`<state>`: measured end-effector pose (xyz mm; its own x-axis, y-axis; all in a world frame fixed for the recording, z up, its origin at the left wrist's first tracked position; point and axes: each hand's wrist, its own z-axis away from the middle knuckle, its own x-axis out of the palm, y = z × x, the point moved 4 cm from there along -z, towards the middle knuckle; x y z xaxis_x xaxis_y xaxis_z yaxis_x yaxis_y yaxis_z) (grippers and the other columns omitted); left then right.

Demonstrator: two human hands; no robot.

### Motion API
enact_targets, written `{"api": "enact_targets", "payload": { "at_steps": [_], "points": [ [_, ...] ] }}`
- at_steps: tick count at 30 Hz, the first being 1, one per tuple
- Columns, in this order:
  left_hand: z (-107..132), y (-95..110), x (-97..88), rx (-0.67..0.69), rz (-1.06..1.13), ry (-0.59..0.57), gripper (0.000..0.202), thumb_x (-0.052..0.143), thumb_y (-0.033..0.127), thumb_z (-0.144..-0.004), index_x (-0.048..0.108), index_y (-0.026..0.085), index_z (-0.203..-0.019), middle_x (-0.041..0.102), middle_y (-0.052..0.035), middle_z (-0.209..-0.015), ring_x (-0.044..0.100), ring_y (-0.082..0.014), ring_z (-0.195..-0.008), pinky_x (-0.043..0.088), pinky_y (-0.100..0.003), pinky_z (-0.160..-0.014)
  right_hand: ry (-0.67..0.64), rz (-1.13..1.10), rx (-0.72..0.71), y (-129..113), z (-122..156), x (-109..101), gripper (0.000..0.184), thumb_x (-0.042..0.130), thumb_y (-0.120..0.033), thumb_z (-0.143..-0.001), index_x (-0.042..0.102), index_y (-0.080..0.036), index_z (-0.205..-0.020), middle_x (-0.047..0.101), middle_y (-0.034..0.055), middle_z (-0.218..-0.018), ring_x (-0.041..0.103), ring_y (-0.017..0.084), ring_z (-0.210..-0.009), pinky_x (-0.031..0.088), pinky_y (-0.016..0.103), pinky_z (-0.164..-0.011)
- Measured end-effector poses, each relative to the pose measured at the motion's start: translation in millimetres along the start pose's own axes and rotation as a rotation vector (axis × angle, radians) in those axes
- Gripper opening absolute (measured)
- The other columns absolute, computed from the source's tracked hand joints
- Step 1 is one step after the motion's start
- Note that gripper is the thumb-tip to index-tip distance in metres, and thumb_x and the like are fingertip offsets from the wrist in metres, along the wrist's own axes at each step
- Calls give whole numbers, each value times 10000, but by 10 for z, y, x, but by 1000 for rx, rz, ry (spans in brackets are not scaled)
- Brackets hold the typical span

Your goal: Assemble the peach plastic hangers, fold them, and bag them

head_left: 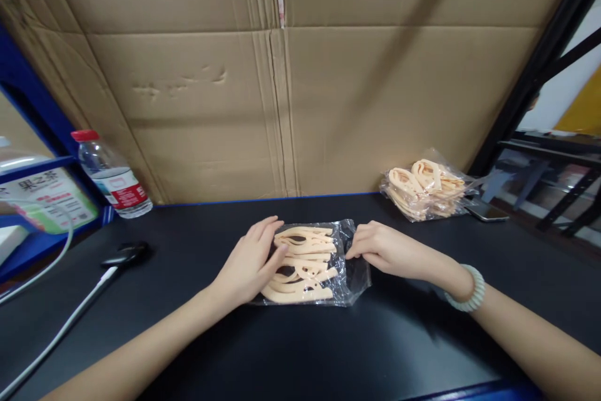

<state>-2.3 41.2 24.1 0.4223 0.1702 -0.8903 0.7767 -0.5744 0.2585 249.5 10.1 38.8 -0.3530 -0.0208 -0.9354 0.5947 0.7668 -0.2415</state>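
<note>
In front of me a clear plastic bag (351, 288) lies flat on the black table, with several cream-coloured, curved flat pieces (300, 293) with small holes inside it. My left hand (248, 263) rests on the bag's left end, thumb and fingers apart, the thumb over the pieces. At the opposite end, my right hand (375, 248) has its fingers closed in a pinch on the loose plastic edge. A pale beaded bracelet (472, 288) circles the right wrist. The fingertips of the right hand are partly hidden.
More bagged cream pieces (422, 188) are piled at the back right, beside a phone (488, 210). On the left stand a red-capped water bottle (115, 176) and a black device (124, 255) on a white cable (70, 319). Cardboard (211, 107) walls off the back.
</note>
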Motion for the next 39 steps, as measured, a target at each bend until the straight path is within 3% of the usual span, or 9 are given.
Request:
{"api": "enact_targets", "payload": {
  "at_steps": [3, 8, 13, 16, 19, 23, 27, 32, 39],
  "points": [
    [58, 56, 103, 49, 23, -123, 530, 347, 476, -956, 403, 169, -1384, 406, -143, -1493, 328, -303, -1397, 319, -511, -1116, 44, 8, -28, -8, -7, 15, 405, 428, -16, -878, 702, -215, -1099, 700, 56, -904, 558, 202, -886, 446, 366, -816],
    [81, 42, 182, -6, 57, -170, 579, 306, 501, -959, 372, 160, -1423, 349, -139, -1530, 287, -302, -1420, 277, -531, -1137, 168, -143, -69, -23, -13, -52, 401, 390, -49, -927, 657, -193, -1188, 685, 82, -961, 590, 195, -964, 499, 367, -864],
    [66, 54, 167, 45, 88, -200, 567, 320, 495, -961, 375, 167, -1420, 369, -144, -1518, 296, -307, -1414, 247, -571, -1136, -1, -292, -127, -139, -96, -76, 400, 378, -107, -976, 569, -226, -1306, 612, 50, -1298, 472, 171, -1299, 353, 394, -1130],
    [63, 66, 156, 78, 79, -239, 549, 334, 466, -966, 365, 169, -1426, 360, -152, -1520, 300, -310, -1411, 238, -582, -1134, -99, -229, -152, -180, -159, -35, 432, 346, -119, -987, 480, -210, -1387, 493, 57, -1431, 298, 163, -1412, 255, 407, -1184],
    [60, 70, 153, 101, 82, -237, 550, 348, 471, -964, 367, 172, -1425, 361, -154, -1520, 308, -312, -1407, 238, -584, -1134, -136, -159, -153, -183, -218, 49, 459, 343, -111, -980, 424, -196, -1424, 399, 69, -1500, 236, 168, -1434, 231, 404, -1192],
    [64, 63, 170, 106, 79, -226, 557, 348, 488, -963, 372, 173, -1422, 379, -153, -1509, 311, -306, -1406, 243, -579, -1135, -110, -138, -204, -217, -295, 126, 503, 378, -165, -979, 314, -200, -1477, 340, 93, -1531, 289, 179, -1415, 259, 401, -1176],
    [69, 64, 173, 101, 87, -213, 562, 361, 481, -959, 372, 160, -1421, 389, -160, -1501, 327, -315, -1396, 250, -583, -1130, -68, -87, -239, -234, -366, 145, 495, 406, -219, -962, 346, -138, -1447, 383, 161, -1494, 343, 231, -1386, 301, 447, -1138],
    [67, 82, 162, 97, 81, -222, 563, 359, 477, -958, 368, 155, -1419, 385, -174, -1500, 331, -322, -1392, 249, -595, -1123, -84, -44, -226, -217, -431, 190, 660, 533, -285, -882, 277, -128, -1470, 337, 174, -1514, 324, 269, -1389, 310, 468, -1117],
    [59, 86, 153, 89, 77, -217, 568, 356, 485, -956, 377, 152, -1416, 383, -172, -1501, 325, -329, -1394, 246, -584, -1128, -94, 121, -207, -249, -525, 224, 626, 562, -292, -867, 351, -176, -1445, 438, 168, -1443, 443, 298, -1296, 380, 474, -1050]
  ]
}}
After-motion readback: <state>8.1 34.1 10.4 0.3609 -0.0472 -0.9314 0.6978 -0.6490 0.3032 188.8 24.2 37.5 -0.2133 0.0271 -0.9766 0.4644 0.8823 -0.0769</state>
